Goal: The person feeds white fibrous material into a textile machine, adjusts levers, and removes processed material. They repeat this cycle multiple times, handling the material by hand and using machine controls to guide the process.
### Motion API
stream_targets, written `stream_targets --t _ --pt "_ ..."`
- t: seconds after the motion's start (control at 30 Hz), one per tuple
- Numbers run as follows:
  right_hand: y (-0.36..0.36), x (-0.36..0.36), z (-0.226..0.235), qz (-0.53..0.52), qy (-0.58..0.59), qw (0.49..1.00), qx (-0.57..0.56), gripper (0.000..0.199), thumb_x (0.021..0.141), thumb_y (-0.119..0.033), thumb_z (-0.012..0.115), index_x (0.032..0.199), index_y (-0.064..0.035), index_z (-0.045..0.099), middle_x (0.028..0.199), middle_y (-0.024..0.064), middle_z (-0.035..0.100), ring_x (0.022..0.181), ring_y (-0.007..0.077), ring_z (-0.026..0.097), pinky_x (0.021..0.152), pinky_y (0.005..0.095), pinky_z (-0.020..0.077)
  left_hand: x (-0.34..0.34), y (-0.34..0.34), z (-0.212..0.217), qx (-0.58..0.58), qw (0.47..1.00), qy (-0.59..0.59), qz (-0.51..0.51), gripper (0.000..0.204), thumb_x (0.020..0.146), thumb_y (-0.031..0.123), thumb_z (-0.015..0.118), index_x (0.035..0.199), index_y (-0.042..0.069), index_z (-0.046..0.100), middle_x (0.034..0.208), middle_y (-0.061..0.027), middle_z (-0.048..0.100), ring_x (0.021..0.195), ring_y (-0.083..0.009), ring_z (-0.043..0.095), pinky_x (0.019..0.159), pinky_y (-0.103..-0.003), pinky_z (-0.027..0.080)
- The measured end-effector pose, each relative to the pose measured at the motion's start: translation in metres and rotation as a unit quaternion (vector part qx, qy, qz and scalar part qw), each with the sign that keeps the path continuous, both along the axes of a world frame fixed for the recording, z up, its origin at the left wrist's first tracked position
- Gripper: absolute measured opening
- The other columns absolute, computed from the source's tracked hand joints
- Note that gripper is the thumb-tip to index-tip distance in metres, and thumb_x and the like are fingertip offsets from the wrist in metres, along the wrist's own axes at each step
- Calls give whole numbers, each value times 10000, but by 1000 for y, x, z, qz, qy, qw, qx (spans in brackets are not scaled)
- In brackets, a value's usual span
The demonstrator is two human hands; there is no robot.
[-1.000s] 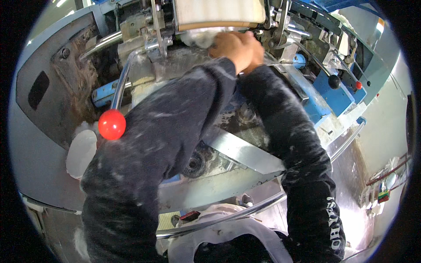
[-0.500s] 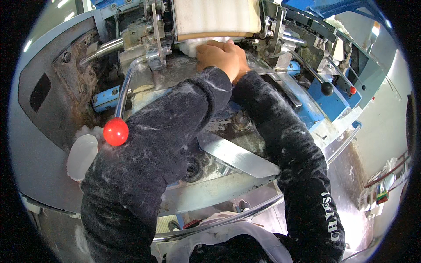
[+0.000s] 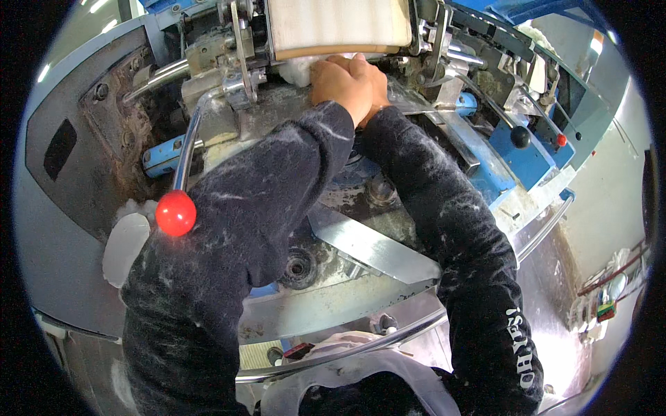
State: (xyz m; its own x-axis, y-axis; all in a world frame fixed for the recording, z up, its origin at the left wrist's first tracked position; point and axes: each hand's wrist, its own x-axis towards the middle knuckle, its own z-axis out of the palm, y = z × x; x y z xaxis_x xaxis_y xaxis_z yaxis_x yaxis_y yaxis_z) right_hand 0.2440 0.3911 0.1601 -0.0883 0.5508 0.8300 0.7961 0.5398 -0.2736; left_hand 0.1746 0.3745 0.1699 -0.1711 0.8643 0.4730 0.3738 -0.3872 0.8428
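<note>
Shifted left together, the left hand (image 3: 340,87) overlaps the right hand (image 3: 378,88) beside white fluff (image 3: 296,72). Fingers curl out of sight; can't tell whether they're grasping anything.

White capital lettering (image 3: 519,350) runs along the black right sleeve (image 3: 479,277) — the dark scrawl (image 3: 409,297) on the machine's rim (image 3: 326,307) is illegible.

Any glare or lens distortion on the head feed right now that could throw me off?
Head view: bright shine on the flat metal bar; a small highlight on the large red knob; glare washing out the area beside the right sleeve; head view corners black, with fisheye bending near the rim; left hand and right hand legible there, fingertips hidden.
</note>
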Motion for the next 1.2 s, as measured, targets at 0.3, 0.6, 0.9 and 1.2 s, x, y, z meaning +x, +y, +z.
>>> stream_targets --t 0.3,0.6,0.9,1.2 --pt "-11 52 0 -173 -106 979 -36 267 731 -353 633 912 -159 663 857 135 662 814 327 651 674 436 521 28 16 5 -45 968 83 -232 631 886 471 523 1035 -139 584 1053 -292 612 1014 -347 603 870 -383 456" --pt "-18 60 4 -32 -165 984 -55 234 755 -322 589 844 -120 666 824 138 664 823 348 634 687 439 504 3 -25 12 -42 972 211 -98 818 838 663 412 986 -115 617 980 -302 625 996 -407 597 881 -403 445" --pt "-36 44 31 188 505 747 -390 241 911 -121 399 843 29 575 636 130 598 526 234 582 445 299 459 -48 -47 -6 84 982 160 -63 451 870 388 556 936 -55 602 797 -223 631 802 -366 623 758 -416 481" --pt "-1 31 29 288 558 696 -348 185 943 -115 377 955 35 486 933 187 589 836 314 611 717 433 544 -33 -1 9 -23 985 119 -120 383 862 341 535 724 -3 632 722 -156 655 687 -286 645 646 -384 494"
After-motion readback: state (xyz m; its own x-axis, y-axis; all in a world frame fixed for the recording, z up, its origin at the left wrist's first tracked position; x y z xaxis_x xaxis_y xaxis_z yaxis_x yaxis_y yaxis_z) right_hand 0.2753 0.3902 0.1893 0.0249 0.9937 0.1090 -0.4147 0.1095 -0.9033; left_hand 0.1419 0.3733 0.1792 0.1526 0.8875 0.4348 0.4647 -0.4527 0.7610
